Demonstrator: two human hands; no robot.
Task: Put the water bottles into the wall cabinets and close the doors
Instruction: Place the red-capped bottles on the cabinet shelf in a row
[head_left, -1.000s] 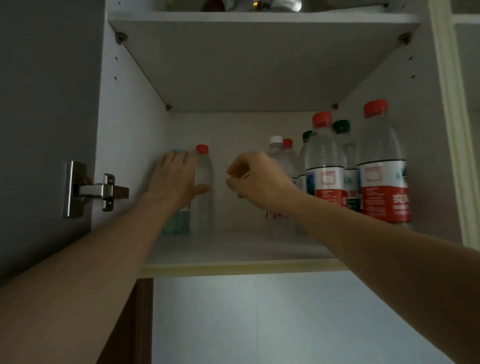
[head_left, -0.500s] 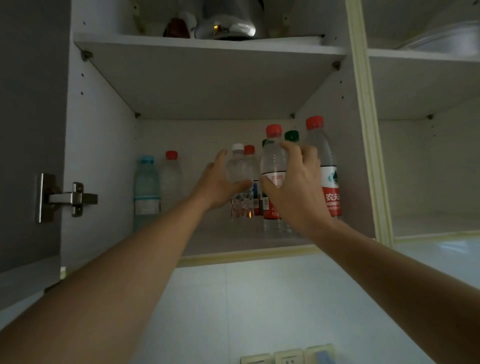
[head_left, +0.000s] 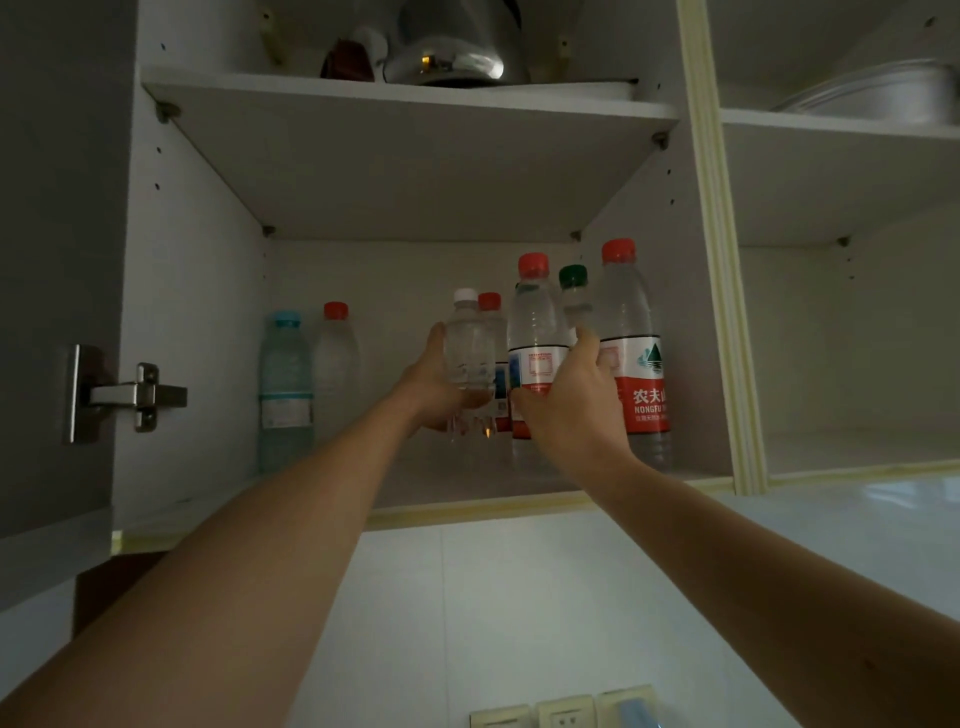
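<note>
While reaching into the open wall cabinet (head_left: 197, 312): left hand (head_left: 434, 387) curled round a small white-capped bottle (head_left: 469, 345), right hand (head_left: 569, 402) wrapped round a taller red-capped bottle (head_left: 535, 332). Seven bottles counted on the lower shelf (head_left: 467, 493), all upright: one blue-capped (head_left: 284, 384) and one red-capped (head_left: 336, 364) at the left, well apart from five clustered at the right, namely the two held, a red-capped one behind (head_left: 490, 306), a green-capped one (head_left: 574, 293), and a large red-capped one (head_left: 631, 353). One metal kettle (head_left: 452, 47) on the upper shelf. One hinge (head_left: 132, 397) on the open door (head_left: 52, 260).

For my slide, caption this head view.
Left hand grips white-capped bottle, right hand grips red-capped bottle in cabinet.
</note>
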